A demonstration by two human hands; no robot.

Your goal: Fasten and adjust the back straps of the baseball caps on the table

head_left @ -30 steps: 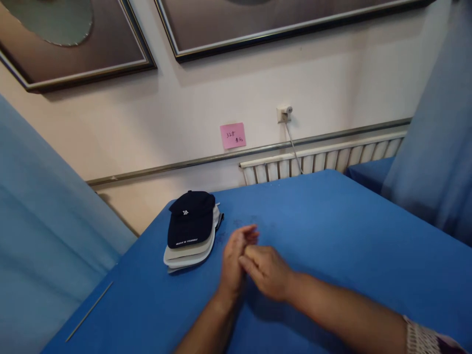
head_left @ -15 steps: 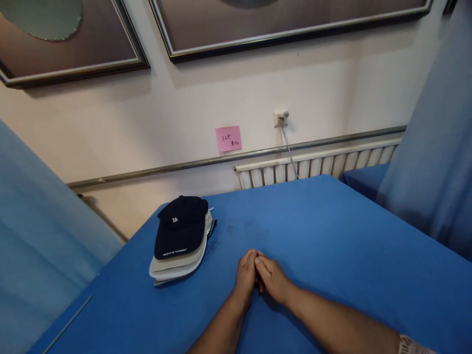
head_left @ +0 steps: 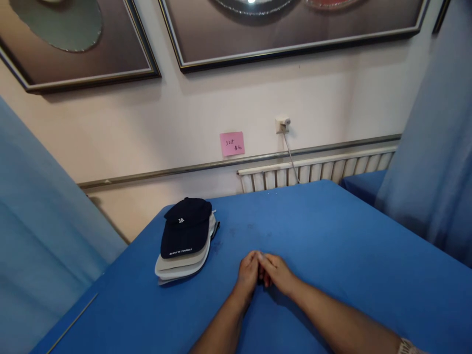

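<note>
My left hand (head_left: 247,273) and my right hand (head_left: 277,272) are pressed together on the blue tabletop (head_left: 332,236), their thumbs meeting on top. The fingers of both are curled inward, partly hidden between the palms, and no object shows in them. To the left of my hands, and apart from them, lies a stack of baseball caps (head_left: 182,268). A navy cap (head_left: 186,231) with a small white emblem and white lettering on its brim tops the pile. Pale brims stick out below it.
A thin stick (head_left: 72,324) lies along the table's left edge. Blue curtains (head_left: 44,206) hang on both sides. Behind the table are a radiator (head_left: 313,172), a metal pipe (head_left: 184,170), a socket with a plug (head_left: 282,126), a pink note (head_left: 232,143) and framed pictures (head_left: 295,34).
The camera view has tilted slightly up, so wall and caps sit a little lower and further right. My hands stay together, with a slight shift of the right hand's fingers.
</note>
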